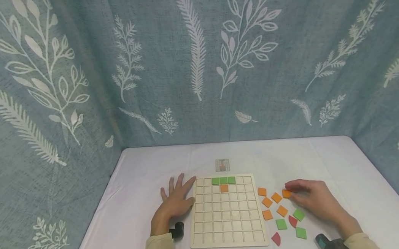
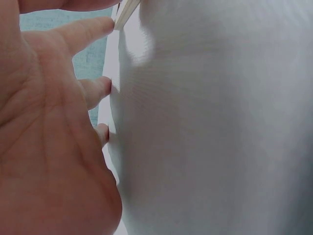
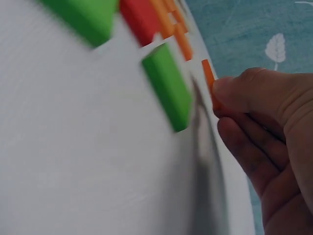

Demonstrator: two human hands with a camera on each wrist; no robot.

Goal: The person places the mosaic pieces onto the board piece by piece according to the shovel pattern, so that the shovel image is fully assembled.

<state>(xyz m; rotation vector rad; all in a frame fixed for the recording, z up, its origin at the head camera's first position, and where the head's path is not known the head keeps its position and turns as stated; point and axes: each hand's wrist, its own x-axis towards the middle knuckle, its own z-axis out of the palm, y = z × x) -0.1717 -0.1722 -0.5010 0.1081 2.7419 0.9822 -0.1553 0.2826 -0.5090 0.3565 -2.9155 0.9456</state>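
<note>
Orange square flat tile (image 1: 286,194): pinched in right hand (image 1: 316,200), no long axis | pale wooden gridded board (image 1: 227,215): left of tile, between hands, loose orange square tiles (image 1: 276,197) intervening | left hand (image 1: 175,204): fingers spread, touching board's left edge, gripping nothing

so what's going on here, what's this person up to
A person's right hand pinches an orange tile, while the left hand, fingers spread, touches the left edge of a grid board. Three green tiles fill adjoining cells in its far row, with an orange square just below the middle one. More orange, green and red pieces lie loose right of the board.
</note>
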